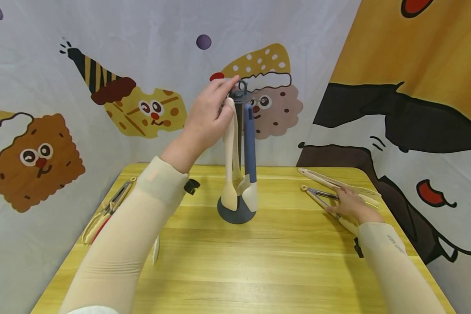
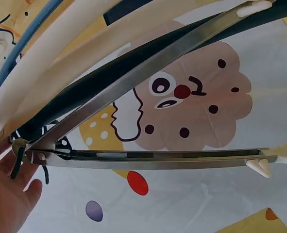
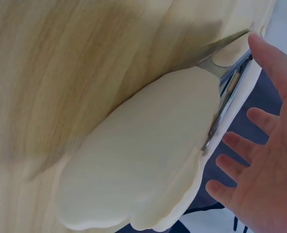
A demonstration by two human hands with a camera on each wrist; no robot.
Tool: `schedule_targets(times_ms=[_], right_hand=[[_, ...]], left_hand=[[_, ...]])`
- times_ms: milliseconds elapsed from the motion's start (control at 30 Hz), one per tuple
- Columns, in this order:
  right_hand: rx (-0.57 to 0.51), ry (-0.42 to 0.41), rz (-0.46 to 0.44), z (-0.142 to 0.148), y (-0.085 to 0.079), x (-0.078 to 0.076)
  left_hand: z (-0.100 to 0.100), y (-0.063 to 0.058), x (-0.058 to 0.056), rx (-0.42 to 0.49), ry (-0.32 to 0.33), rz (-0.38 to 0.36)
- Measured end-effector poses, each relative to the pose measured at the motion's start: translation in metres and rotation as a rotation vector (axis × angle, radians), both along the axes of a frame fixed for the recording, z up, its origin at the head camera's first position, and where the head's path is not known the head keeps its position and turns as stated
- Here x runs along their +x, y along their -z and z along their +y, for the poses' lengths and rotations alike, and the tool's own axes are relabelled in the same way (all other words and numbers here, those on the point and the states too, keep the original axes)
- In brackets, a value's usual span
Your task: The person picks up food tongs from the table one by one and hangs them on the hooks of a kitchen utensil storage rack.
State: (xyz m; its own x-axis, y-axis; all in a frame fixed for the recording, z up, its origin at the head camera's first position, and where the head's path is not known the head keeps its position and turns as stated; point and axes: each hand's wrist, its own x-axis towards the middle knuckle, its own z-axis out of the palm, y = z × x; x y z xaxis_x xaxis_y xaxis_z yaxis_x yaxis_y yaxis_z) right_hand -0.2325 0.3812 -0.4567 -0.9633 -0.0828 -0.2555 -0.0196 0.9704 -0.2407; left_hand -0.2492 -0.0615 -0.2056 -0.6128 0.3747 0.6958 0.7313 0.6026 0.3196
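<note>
A dark utensil stand [image 1: 237, 216] stands upright on the table with cream utensils [image 1: 229, 196] and a blue-handled one [image 1: 250, 144] hanging round it. My left hand [image 1: 208, 115] is at its top, fingers extended beside the ring. Close up in the left wrist view, metal tongs [image 2: 148, 159] hang with their arms spread, and my fingertips touch near the hinge while the thumb stays apart. Over at the right, my right hand [image 1: 353, 205] reaches over cream-tipped tongs [image 1: 317, 199] lying on the table. Its thumb touches them near the hinge in the right wrist view; the other fingers are loosely extended.
Beyond the right-hand tongs lies a cream utensil with a slotted head [image 1: 366, 191]. More tongs [image 1: 119, 192] and a red-edged item [image 1: 101, 227] lie at the table's left edge. A pale object [image 1: 156, 249] shows partly behind my left forearm. A printed cloth [image 1: 161, 39] hangs behind the table.
</note>
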Motion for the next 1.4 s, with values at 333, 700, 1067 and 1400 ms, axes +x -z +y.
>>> schedule_targets(times_ms=[333, 700, 1067, 1400], right_hand=[[-0.059, 0.031, -0.087, 0.0033, 0.0039, 0.0017], [-0.036, 0.057, -0.107, 0.0029, 0.0003, 0.0068], [0.016, 0.073, -0.065, 0.0046, 0.0067, 0.0055], [0.001, 0.073, -0.068, 0.0042, 0.0082, 0.004]], left_hand=[[0.0025, 0.0007, -0.0042, 0.101, 0.091, -0.037], [0.002, 0.0007, -0.0068, 0.144, 0.106, -0.02], [0.0004, 0.0006, -0.0081, 0.114, 0.117, 0.048], [-0.0037, 0.0022, -0.0071, 0.096, 0.146, 0.028]])
